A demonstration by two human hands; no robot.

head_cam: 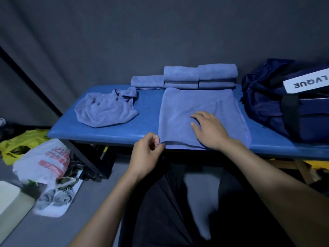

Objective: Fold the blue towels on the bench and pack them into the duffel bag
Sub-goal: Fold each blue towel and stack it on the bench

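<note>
Head view is showing the left hand point(145, 154) pinching the near left corner of a spread towel point(197, 111) between thumb and fingertips, right at the front edge of the bench point(110, 129). That grip is closing only on the hem; the other fingers are curling loosely behind it. The right hand point(208, 131) is lying flat on the same towel with fingers extended and slightly apart, pressing the cloth down and holding nothing.

This towel is lying smooth, apparently already doubled once, so I judge it to be partway through its folding, with the next fold about to start from the pinched corner.

Behind it, along the far edge of the bench, the folded towels point(199, 75) are sitting finished: two short stacks touching side by side, and one more single folded piece just to their left. How many are in each stack I cannot count surely. To the left, well apart from the hands, a crumpled towel point(105, 111) is waiting, not yet folded.

At the right end, the duffel bag point(284, 100) is resting on the bench, just beside the spread towel. Whether any towel is inside it I cannot tell; the packing seems wholly ahead.

On the floor to the left, plastic bags point(42, 157) are lying in a heap.
</note>
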